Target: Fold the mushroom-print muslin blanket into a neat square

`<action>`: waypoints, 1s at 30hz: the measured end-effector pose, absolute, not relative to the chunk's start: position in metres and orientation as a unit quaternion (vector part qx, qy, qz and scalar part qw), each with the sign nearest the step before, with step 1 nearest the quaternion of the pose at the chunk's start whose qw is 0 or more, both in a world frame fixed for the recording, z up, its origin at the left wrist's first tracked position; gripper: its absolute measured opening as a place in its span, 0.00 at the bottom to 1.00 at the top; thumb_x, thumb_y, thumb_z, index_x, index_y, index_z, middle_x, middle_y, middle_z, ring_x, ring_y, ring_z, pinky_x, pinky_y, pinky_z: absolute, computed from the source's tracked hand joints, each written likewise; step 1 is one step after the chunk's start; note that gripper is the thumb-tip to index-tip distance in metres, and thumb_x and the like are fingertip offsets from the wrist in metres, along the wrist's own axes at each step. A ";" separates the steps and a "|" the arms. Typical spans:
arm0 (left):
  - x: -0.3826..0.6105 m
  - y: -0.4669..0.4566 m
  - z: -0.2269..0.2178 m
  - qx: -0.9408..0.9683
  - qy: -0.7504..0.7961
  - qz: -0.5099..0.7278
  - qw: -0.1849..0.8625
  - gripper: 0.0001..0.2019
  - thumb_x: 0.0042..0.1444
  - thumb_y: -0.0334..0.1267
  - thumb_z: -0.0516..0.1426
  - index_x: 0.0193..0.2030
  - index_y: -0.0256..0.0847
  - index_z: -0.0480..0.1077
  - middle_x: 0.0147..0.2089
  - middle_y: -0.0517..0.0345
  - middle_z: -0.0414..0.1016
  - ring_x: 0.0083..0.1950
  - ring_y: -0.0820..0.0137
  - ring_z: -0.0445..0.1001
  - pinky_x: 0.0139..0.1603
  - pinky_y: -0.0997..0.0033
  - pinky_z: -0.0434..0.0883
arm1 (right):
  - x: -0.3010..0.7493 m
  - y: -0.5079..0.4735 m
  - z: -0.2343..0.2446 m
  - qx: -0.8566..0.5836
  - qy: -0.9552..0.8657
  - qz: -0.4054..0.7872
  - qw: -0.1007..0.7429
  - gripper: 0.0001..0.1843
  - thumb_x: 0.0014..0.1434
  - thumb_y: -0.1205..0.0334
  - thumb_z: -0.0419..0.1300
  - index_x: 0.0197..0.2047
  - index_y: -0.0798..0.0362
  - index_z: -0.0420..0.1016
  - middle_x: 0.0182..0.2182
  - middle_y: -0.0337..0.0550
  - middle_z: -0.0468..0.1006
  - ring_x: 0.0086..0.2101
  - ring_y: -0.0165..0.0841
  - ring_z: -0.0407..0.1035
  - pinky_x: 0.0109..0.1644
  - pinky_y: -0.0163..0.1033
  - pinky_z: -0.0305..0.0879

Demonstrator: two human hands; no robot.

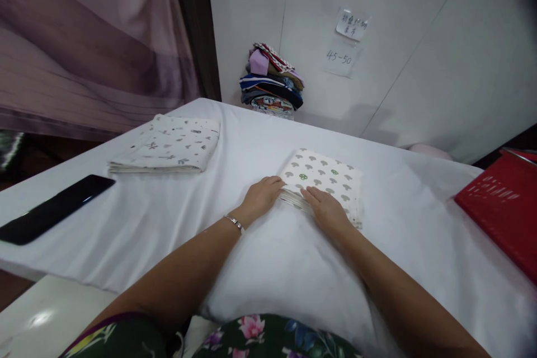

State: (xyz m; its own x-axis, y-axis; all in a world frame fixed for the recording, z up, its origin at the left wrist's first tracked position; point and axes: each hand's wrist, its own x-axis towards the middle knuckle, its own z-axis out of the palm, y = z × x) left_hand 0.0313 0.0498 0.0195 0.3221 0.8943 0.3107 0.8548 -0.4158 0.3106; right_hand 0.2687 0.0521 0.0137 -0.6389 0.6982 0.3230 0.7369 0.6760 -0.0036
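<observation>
A folded white cloth (321, 170) with grey mushroom prints and a few green ones lies on the white-covered table. At its front left corner, my left hand (263, 197) is closed on the layered edge. My right hand (329, 211) grips the front edge nearer the middle, its fingers over the top layer and partly hidden. To the left rests another folded cloth (172, 144), white with small dark plant-like prints, apart from both hands.
A long black glossy device (56, 207) lies at the table's left edge. On the right sits a red bag (503, 196). Beyond the far edge rises a stack of folded fabrics (272, 81) by the wall. A pink curtain (96, 39) hangs at the left; paper signs (351, 25) are on the wall.
</observation>
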 end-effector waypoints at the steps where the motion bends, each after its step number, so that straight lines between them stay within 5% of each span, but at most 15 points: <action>1: 0.032 0.049 0.019 0.817 0.533 0.218 0.032 0.15 0.63 0.36 0.45 0.54 0.46 0.66 0.55 0.58 0.69 0.54 0.68 0.66 0.50 0.67 0.68 | 0.269 0.052 0.012 -0.399 -0.902 -0.067 0.153 0.34 0.56 0.78 0.45 0.64 0.47 0.56 0.58 0.45 0.66 0.55 0.41 0.62 0.56 0.49 0.61; 7: 0.043 0.044 0.013 0.857 0.472 0.207 -0.015 0.21 0.61 0.28 0.45 0.60 0.46 0.60 0.63 0.58 0.62 0.65 0.66 0.56 0.61 0.62 0.59 | 0.270 0.055 0.003 -0.392 -0.903 -0.079 0.157 0.31 0.57 0.78 0.45 0.63 0.51 0.59 0.59 0.50 0.64 0.57 0.41 0.60 0.57 0.49 0.60; 13: 0.043 0.046 0.002 0.855 0.483 0.189 0.007 0.25 0.60 0.25 0.45 0.60 0.50 0.60 0.64 0.63 0.61 0.66 0.69 0.55 0.62 0.62 0.58 | 0.281 0.044 0.007 -0.377 -0.913 -0.096 0.121 0.31 0.57 0.78 0.44 0.64 0.57 0.57 0.61 0.54 0.60 0.60 0.41 0.54 0.60 0.50 0.56; 22: 0.040 0.047 0.001 0.850 0.487 0.199 0.031 0.27 0.57 0.22 0.44 0.61 0.48 0.61 0.64 0.63 0.61 0.66 0.69 0.55 0.62 0.62 0.61 | 0.348 0.020 -0.004 -0.409 -0.887 -0.147 0.153 0.26 0.64 0.68 0.43 0.66 0.50 0.53 0.61 0.47 0.61 0.61 0.37 0.53 0.61 0.48 0.56; 30: 0.034 0.042 0.009 0.844 0.442 0.272 0.134 0.20 0.62 0.37 0.45 0.60 0.45 0.62 0.64 0.61 0.61 0.67 0.70 0.52 0.65 0.61 0.57 | 0.362 0.005 -0.007 -0.490 -0.836 0.058 0.241 0.24 0.65 0.56 0.46 0.63 0.47 0.58 0.63 0.42 0.56 0.64 0.39 0.45 0.64 0.54 0.49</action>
State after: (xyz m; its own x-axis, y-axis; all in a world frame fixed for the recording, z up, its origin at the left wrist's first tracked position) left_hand 0.0340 0.0419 0.0089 0.4604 0.8198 0.3405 0.6737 -0.5725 0.4673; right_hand 0.3624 0.0049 -0.0071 -0.4046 0.8467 0.3455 0.7908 0.5137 -0.3329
